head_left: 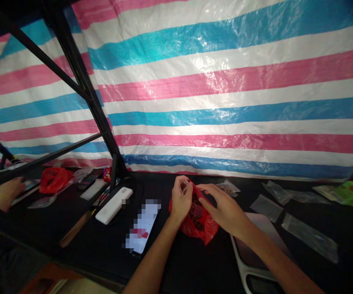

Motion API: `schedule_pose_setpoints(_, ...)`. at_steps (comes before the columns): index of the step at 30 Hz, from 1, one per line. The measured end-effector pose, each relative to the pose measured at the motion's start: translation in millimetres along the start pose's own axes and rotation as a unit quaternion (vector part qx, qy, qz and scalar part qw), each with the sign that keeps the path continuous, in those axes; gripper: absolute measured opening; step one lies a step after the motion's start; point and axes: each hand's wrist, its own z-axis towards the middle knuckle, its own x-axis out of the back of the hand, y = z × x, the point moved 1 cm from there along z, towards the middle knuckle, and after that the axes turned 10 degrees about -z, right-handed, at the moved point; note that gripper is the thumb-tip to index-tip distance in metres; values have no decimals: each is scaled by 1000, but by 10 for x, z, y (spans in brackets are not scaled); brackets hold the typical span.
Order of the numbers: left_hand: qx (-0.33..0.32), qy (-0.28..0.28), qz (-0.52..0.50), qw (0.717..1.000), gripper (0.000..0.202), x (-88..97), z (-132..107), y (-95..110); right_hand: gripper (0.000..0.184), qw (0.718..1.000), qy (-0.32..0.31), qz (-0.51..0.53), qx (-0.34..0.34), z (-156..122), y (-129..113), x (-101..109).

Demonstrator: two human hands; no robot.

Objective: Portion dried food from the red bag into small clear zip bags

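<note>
My left hand (181,200) is closed on a small clear plastic bag (184,186), held open at its mouth just above a red plastic bag (199,228) on the black table (176,257). My right hand (222,208) reaches over the red bag with its fingers loosely curled towards the dark pieces inside; whether it holds one of them is hidden. A scale with a grey top (265,228) lies under my right forearm.
A phone (142,226) and a white power bank (113,205) lie left of the red bag. Several empty clear bags (308,234) lie at the right, beside a green packet (352,192). Another person's hand (7,192) works at the far left near a second red bag (54,179). A black frame post (87,94) stands behind.
</note>
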Motion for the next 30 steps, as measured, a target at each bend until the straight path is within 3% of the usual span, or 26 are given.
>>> schedule_pose_setpoints(4,26,-41,-20,999,28,-27,-25,34,39,999,23,22,-3,2,-16,77)
schedule_pose_setpoints(9,62,-126,-39,989,47,-72,-115,152,56,999,-7,20,-27,-57,-21,-37)
schedule_pose_setpoints(13,101,-191,-73,974,58,-93,-200,142,50,995,-47,45,-70,-83,-23,-32)
schedule_pose_setpoints(16,75,-173,-75,979,62,-68,-199,59,42,988,-88,84,-96,-127,49,222)
schedule_pose_setpoints(19,26,-115,-47,992,57,-25,-148,-11,35,970,-179,127,-108,-259,221,626)
schedule_pose_setpoints(23,-7,-67,-4,998,48,0,-81,-33,33,951,-241,88,-171,-542,515,1084)
schedule_pose_setpoints(27,-22,-42,8,999,41,-6,-68,-21,43,930,-287,44,-225,-773,665,1217)
schedule_pose_setpoints(30,-27,-44,17,999,36,0,-72,-10,61,934,-275,55,-223,-822,672,1219)
